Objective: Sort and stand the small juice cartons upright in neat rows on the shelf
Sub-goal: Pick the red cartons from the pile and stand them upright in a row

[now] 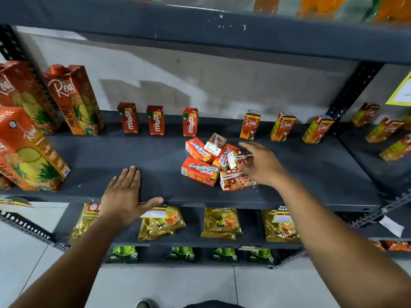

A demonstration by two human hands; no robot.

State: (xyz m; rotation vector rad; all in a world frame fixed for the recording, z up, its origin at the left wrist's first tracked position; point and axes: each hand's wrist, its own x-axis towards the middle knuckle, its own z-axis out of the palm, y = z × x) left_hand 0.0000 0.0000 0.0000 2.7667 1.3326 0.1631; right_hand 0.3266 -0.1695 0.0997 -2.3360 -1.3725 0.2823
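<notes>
A jumbled pile of small juice cartons (209,165) lies on the dark grey shelf (155,156), right of centre. Three small Maaza cartons (155,120) stand upright along the back, spaced apart. To their right stand three small Real cartons (282,126), also upright. My right hand (260,163) hovers over the right side of the pile with fingers spread, touching or nearly touching a small carton (235,158). My left hand (124,194) lies flat on the shelf's front edge, palm down, thumb out to the right, holding nothing.
Tall Real pineapple cartons (73,98) stand at the shelf's left end. More small cartons (387,130) sit on the neighbouring shelf to the right. Gold pouches (222,223) and green packs (182,254) fill the lower shelves. A shelf board (200,25) overhangs above.
</notes>
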